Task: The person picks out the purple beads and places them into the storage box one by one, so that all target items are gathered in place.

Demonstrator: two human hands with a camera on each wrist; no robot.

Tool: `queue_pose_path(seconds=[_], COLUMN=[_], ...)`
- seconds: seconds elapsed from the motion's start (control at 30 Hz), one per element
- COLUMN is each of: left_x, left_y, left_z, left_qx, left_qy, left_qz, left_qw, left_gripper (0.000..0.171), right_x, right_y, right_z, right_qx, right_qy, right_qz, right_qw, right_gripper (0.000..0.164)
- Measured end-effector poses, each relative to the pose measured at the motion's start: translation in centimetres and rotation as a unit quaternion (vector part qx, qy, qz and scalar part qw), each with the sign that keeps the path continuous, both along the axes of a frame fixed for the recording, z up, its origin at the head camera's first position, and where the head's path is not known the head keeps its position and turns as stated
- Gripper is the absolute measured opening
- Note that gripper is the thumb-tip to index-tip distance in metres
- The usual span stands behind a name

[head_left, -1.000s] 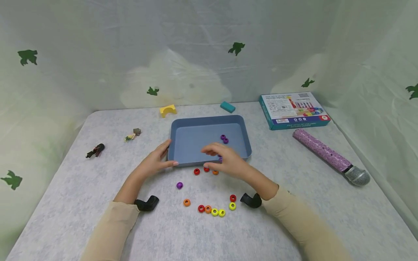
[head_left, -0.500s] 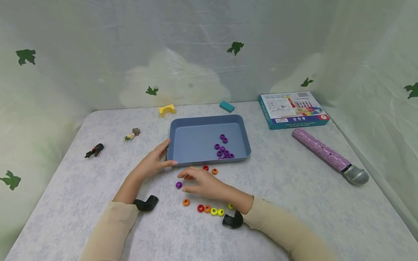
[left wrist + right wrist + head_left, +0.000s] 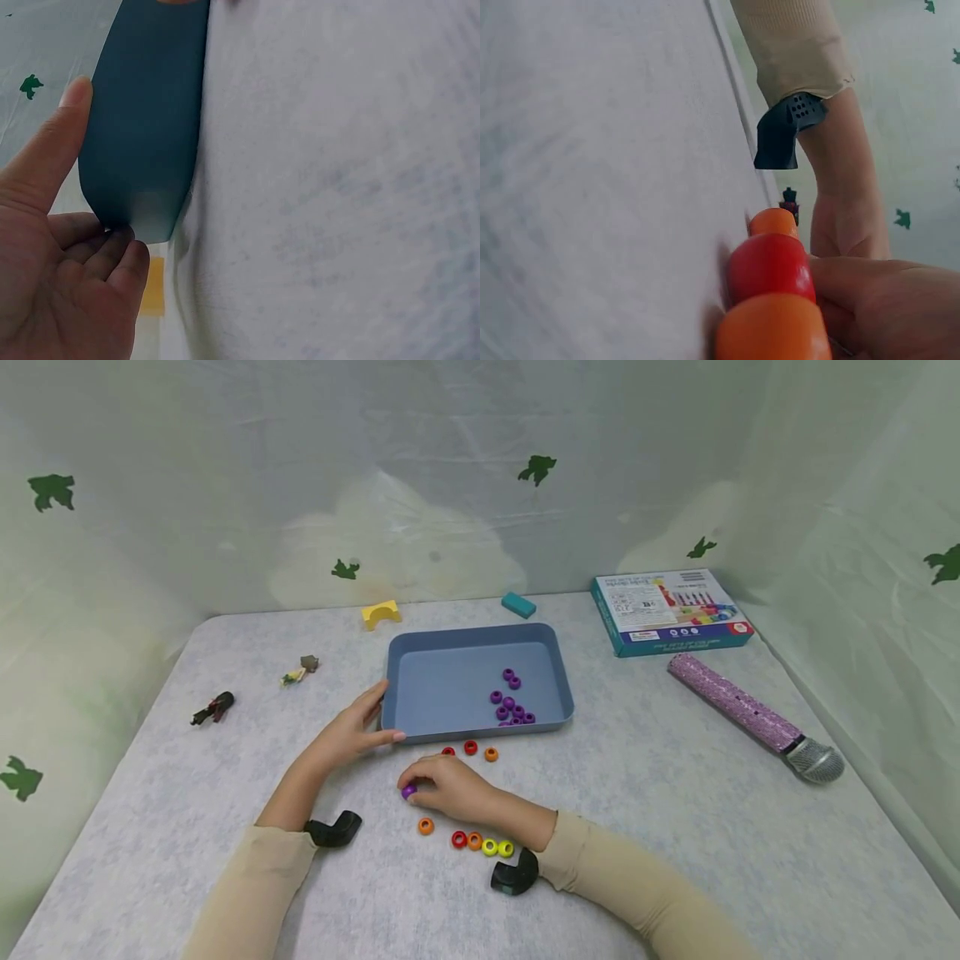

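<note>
My left hand [image 3: 347,732] holds the near left corner of the blue tray [image 3: 442,685]. In the left wrist view its thumb [image 3: 71,112] lies along the rim while the bent fingers rest against the tray's end wall. Several purple beads [image 3: 508,702] lie in the tray's right half. In front of the tray, my right hand [image 3: 453,789] pinches a purple bead [image 3: 408,792] between thumb and forefinger, low over the table. The right wrist view shows part of that hand [image 3: 900,300] behind a red bead [image 3: 769,266] and orange beads; the purple bead is hidden there.
An orange bead [image 3: 425,826] and a row of red, orange and yellow beads [image 3: 490,847] lie nearest me. More red and orange beads [image 3: 491,754] sit by the tray's front edge. Around stand small figures [image 3: 213,708], blocks [image 3: 518,604], a box [image 3: 671,610] and a glittery microphone [image 3: 738,706].
My right hand has moved from over the tray leftward and toward me, uncovering the purple beads there, and has taken hold of the loose purple bead. The left hand stays at the tray corner.
</note>
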State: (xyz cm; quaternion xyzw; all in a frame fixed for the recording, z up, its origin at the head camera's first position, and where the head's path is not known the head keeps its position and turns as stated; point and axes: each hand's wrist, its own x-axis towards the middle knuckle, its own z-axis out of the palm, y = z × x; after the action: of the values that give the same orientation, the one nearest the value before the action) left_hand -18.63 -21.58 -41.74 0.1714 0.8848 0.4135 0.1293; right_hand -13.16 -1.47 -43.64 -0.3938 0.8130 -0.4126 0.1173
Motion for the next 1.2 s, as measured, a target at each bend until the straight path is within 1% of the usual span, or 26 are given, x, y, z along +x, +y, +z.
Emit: queue_pose_path(seconds=[0.13, 0.2, 0.3, 0.37, 0.43, 0.53, 0.63, 0.7, 0.77, 0.87, 0.93, 1.03, 1.2], left_x=[0.0, 0.0, 0.0, 0.0, 0.0, -0.1, -0.1, -0.1, -0.1, -0.1, 0.0, 0.1, 0.2], left_y=[0.0, 0.0, 0.0, 0.1, 0.2, 0.3, 0.4, 0.4, 0.5, 0.5, 0.6, 0.6, 0.7], left_z=[-0.2, -0.2, -0.2, -0.2, -0.2, -0.1, 0.0, 0.0, 0.0, 0.0, 0.0, 0.1, 0.2], left_qx=[0.005, 0.008, 0.009, 0.007, 0.005, 0.000, -0.003, -0.005, -0.005, -0.006, -0.001, 0.007, -0.003], left_qy=[-0.002, -0.004, -0.004, -0.005, -0.005, -0.008, -0.012, -0.015, -0.018, -0.023, -0.026, -0.027, -0.025], left_qz=[-0.001, -0.002, -0.002, 0.002, 0.005, 0.008, 0.010, 0.008, 0.009, 0.009, 0.010, 0.009, 0.009], left_qw=[1.0000, 1.0000, 1.0000, 1.0000, 1.0000, 0.9999, 0.9999, 0.9998, 0.9998, 0.9997, 0.9996, 0.9996, 0.9996], left_gripper=[0.093, 0.092, 0.092, 0.091, 0.091, 0.092, 0.093, 0.094, 0.095, 0.095, 0.094, 0.093, 0.094], right_x=[0.0, -0.1, -0.6, -1.3, -2.1, -3.9, -6.0, -7.3, -8.3, -9.2, -9.5, -9.7, -9.6], right_y=[0.4, 0.9, 2.1, 3.1, 4.2, 5.9, 7.5, 8.6, 9.6, 10.9, 11.4, 11.7, 11.7], right_z=[0.7, 1.6, 3.3, 4.4, 5.2, 5.7, 5.2, 4.5, 3.7, 2.6, 2.0, 1.5, 1.5], right_qx=[-0.014, -0.040, -0.079, -0.099, -0.105, -0.117, -0.128, -0.117, -0.088, -0.034, -0.011, 0.017, 0.057], right_qy=[-0.029, -0.045, -0.054, -0.050, -0.035, -0.016, -0.021, -0.034, -0.045, -0.056, -0.062, -0.057, -0.048], right_qz=[-0.018, -0.027, -0.042, -0.055, -0.074, -0.108, -0.146, -0.174, -0.204, -0.231, -0.237, -0.233, -0.216], right_qw=[0.999, 0.998, 0.995, 0.992, 0.991, 0.987, 0.981, 0.977, 0.974, 0.971, 0.969, 0.971, 0.974], right_gripper=[0.017, 0.018, 0.020, 0.021, 0.020, 0.020, 0.019, 0.020, 0.020, 0.022, 0.022, 0.021, 0.021])
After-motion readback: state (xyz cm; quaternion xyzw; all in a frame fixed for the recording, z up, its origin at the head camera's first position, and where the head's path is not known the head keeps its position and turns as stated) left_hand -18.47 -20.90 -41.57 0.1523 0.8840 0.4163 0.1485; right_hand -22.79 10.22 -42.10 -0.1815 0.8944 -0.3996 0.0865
